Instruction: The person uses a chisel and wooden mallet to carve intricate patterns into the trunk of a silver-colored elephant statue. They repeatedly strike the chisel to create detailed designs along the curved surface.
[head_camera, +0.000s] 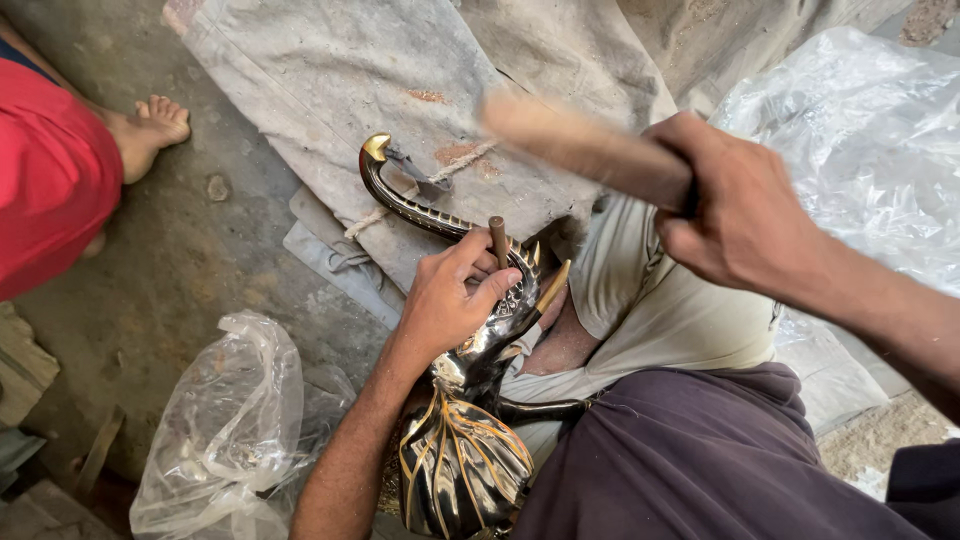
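A crumpled clear plastic bag (215, 430) lay on the floor at lower left, and a larger clear plastic sheet (860, 140) at upper right. The black-and-gold metal swan (460, 400) rested across the person's lap, its long axis running up the view, the curved neck and gold head pointing away. The left hand (445, 300) was clamped on its back, pinching an upright chisel (498, 240). The right hand (740, 205), well apart and raised, gripped a wooden mallet (580, 145).

One clear plastic bag (220, 430), crumpled and translucent, lies at the lower left of the frame. A larger clear plastic sheet (860, 140) occupies the upper right. No labels, signs or screens appear.
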